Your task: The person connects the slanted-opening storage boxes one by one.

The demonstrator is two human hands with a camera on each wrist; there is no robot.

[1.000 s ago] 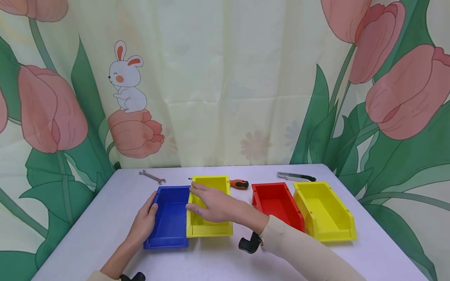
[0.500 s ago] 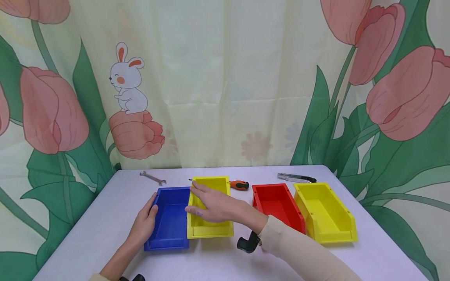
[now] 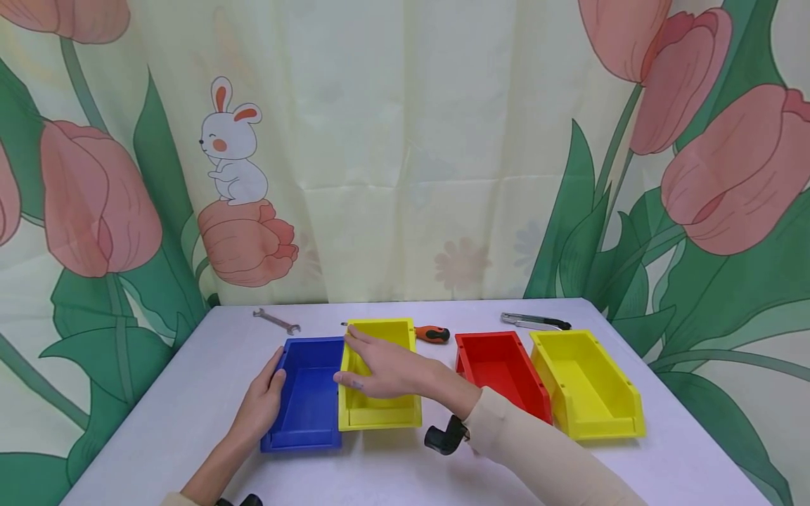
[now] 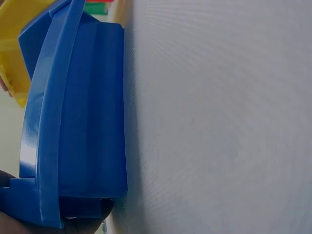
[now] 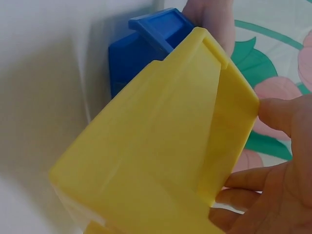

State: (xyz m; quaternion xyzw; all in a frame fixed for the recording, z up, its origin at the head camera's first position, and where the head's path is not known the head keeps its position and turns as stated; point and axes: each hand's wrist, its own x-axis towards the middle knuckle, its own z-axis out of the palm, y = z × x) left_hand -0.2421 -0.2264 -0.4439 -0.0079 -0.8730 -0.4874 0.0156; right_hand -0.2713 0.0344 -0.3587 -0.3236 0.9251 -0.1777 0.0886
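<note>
My left hand [image 3: 259,400] grips the left side of a blue storage bin [image 3: 310,393], its thumb over the rim. The blue bin sits on the table in the left wrist view. Right beside it is a yellow storage bin [image 3: 382,414], which overlaps the blue bin's right edge in the head view. My right hand [image 3: 386,369] reaches across the yellow bin and holds it at the left rim. In the right wrist view its thumb [image 5: 275,114] and fingers [image 5: 243,187] meet the rim. The yellow bin looks raised off the table and tilted.
A red bin [image 3: 500,365] and a second yellow bin [image 3: 588,383] stand side by side at right. Behind them lies a utility knife [image 3: 534,321]. A screwdriver [image 3: 432,334] lies behind the held yellow bin, partly hidden. A wrench [image 3: 276,321] lies at back left.
Both hands and the bins keep almost the same places. The whole head view has shifted slightly.
</note>
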